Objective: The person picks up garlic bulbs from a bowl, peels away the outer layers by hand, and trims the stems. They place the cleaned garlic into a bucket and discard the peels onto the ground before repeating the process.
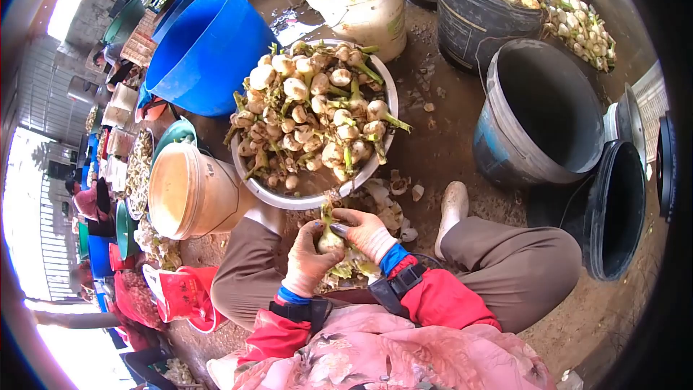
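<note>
Between my knees, my left hand (309, 258) has its fingers wrapped round a pale bulb (331, 240) with a short green stem, root end unclear. On the bulb's other side, my right hand (364, 232) is closed near the stem; a small dark item shows at its fingertips, too small to name. Just beyond both hands stands a round metal basin (392, 101) heaped with dirty bulbs (296, 89) on green stems. Peeled scraps (354, 266) lie on the ground below my hands.
Around the basin stand a blue tub (209, 50), a white bucket (361, 0), an orange-white bucket (191, 191), and dark buckets (498, 130) at right. More bulbs (577, 29) lie at upper right. Other people (92, 202) sit at far left.
</note>
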`<state>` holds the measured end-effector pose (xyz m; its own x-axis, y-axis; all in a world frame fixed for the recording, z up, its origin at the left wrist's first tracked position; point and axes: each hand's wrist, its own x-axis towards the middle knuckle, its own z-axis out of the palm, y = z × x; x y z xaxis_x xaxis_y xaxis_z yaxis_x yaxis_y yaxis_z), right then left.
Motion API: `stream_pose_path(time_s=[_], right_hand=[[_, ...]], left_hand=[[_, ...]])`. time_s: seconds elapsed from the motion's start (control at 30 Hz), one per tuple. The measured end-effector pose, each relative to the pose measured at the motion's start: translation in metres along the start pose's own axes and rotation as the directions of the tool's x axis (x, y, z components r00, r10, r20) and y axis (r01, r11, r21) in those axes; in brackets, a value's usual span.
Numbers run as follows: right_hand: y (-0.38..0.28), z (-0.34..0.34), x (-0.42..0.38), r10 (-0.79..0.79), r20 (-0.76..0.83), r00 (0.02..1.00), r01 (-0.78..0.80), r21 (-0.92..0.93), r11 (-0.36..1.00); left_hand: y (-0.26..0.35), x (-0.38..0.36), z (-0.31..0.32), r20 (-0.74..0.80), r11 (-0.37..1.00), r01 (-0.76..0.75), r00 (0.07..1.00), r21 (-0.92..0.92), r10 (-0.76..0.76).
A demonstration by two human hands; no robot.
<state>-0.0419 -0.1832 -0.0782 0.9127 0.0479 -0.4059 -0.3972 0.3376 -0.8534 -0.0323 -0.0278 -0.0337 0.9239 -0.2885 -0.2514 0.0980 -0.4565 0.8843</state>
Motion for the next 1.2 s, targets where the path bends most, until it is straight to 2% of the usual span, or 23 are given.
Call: stream_pose_path(time_s=[0.07, 0.1, 0.17, 0.23, 0.3, 0.33, 0.37, 0.43, 0.5, 0.6, 0.7, 0.73, 0.77, 0.8, 0.83, 0.87, 0.9, 0.97, 1.07, 1.1, 1.13, 1.17, 1.2], right_hand=[[0.001, 0.004, -0.001, -0.06, -0.024, 0.998, 0.057, -0.123, 0.991], [0.001, 0.006, -0.002, -0.121, -0.039, 0.992, 0.108, -0.245, 0.964], [-0.009, 0.013, -0.01, -0.105, -0.1, 0.989, 0.065, -0.339, 0.938], [-0.011, 0.014, -0.013, -0.097, -0.164, 0.982, 0.018, -0.427, 0.904], [-0.005, 0.01, -0.012, -0.175, -0.155, 0.972, 0.111, -0.354, 0.929], [-0.009, 0.007, -0.014, -0.161, -0.113, 0.98, 0.131, -0.24, 0.962], [-0.01, 0.002, -0.016, -0.166, -0.11, 0.98, 0.136, -0.238, 0.962], [-0.012, -0.004, -0.016, -0.357, -0.004, 0.934, 0.357, 0.041, 0.933], [-0.016, 0.003, -0.022, -0.248, 0.037, 0.968, 0.216, 0.375, 0.901], [-0.015, 0.005, -0.02, -0.252, 0.047, 0.967, 0.213, 0.401, 0.891], [-0.013, 0.008, -0.021, -0.3, 0.035, 0.953, 0.221, 0.596, 0.772], [-0.002, 0.01, -0.016, -0.214, 0.041, 0.976, 0.161, 0.525, 0.836], [-0.006, 0.013, -0.016, -0.124, 0.039, 0.991, 0.093, 0.45, 0.888], [-0.011, 0.013, -0.02, -0.015, 0.019, 1.0, 0.003, 0.526, 0.851], [-0.011, 0.013, -0.019, -0.015, 0.014, 1.0, 0.005, 0.527, 0.85], [-0.009, 0.014, -0.017, 0.023, -0.044, 0.999, 0.003, 0.524, 0.851], [-0.006, 0.013, -0.016, 0.062, -0.099, 0.993, -0.001, 0.52, 0.854], [-0.005, 0.01, -0.014, 0.06, -0.108, 0.992, -0.005, 0.453, 0.892], [-0.02, 0.007, -0.021, 0.008, -0.078, 0.997, 0.034, 0.526, 0.85], [-0.02, 0.006, -0.021, 0.008, -0.079, 0.997, 0.035, 0.527, 0.849], [-0.018, 0.004, -0.02, -0.016, -0.039, 0.999, 0.034, 0.521, 0.853], [-0.015, 0.003, -0.019, -0.04, 0.003, 0.999, 0.033, 0.515, 0.856], [-0.011, 0.001, -0.018, -0.074, 0.029, 0.997, 0.046, 0.552, 0.833]], left_hand=[[0.023, -0.008, 0.007, -0.067, 0.934, -0.043, 0.995, 0.355, 0.071], [0.024, -0.008, 0.01, -0.068, 0.934, -0.044, 0.995, 0.356, 0.073], [0.024, -0.009, 0.014, 0.003, 0.654, -0.223, 0.948, 0.723, 0.32], [0.02, -0.009, 0.016, 0.031, 0.609, -0.262, 0.931, 0.749, 0.363], [0.003, -0.006, 0.016, -0.082, 0.955, -0.219, 0.967, 0.202, 0.239], [0.021, -0.008, 0.016, -0.038, 0.948, 0.041, 0.998, -0.314, -0.056], [0.03, -0.007, 0.01, 0.029, 0.856, 0.113, 0.993, -0.505, -0.113], [0.023, -0.007, -0.001, 0.213, 0.253, 0.265, 0.953, -0.931, -0.216], [0.004, -0.004, -0.006, 0.262, 0.017, 0.267, 0.953, -0.963, -0.155], [0.003, -0.001, -0.006, 0.195, 0.086, 0.22, 0.953, -0.972, -0.233], [-0.003, -0.001, -0.008, 0.321, -0.053, 0.319, 0.947, -0.946, -0.029], [-0.003, -0.001, -0.006, 0.306, 0.125, 0.325, 0.94, -0.937, -0.15], [0.011, 0.0, -0.003, 0.266, 0.296, 0.341, 0.927, -0.892, -0.266], [0.028, -0.008, -0.008, 0.337, 0.461, 0.388, 0.922, -0.798, -0.192], [0.028, -0.008, -0.005, 0.341, 0.462, 0.391, 0.92, -0.796, -0.191], [0.027, -0.009, -0.001, 0.001, 0.969, 0.046, 0.999, -0.242, -0.047], [0.026, -0.01, 0.003, -0.134, 0.823, -0.189, 0.943, 0.536, 0.305], [0.041, -0.01, 0.007, -0.128, 0.777, -0.141, 0.953, 0.614, 0.274], [0.03, -0.003, 0.011, -0.215, 0.985, -0.084, 0.975, -0.15, 0.051], [0.025, -0.004, 0.009, -0.213, 0.985, -0.084, 0.976, -0.149, 0.051], [0.036, -0.005, 0.008, -0.072, 0.828, 0.056, 0.991, -0.557, -0.115], [0.042, -0.005, 0.007, 0.126, 0.502, 0.216, 0.97, -0.838, -0.207], [0.032, 0.0, -0.005, 0.35, 0.374, 0.433, 0.897, -0.82, -0.27]])
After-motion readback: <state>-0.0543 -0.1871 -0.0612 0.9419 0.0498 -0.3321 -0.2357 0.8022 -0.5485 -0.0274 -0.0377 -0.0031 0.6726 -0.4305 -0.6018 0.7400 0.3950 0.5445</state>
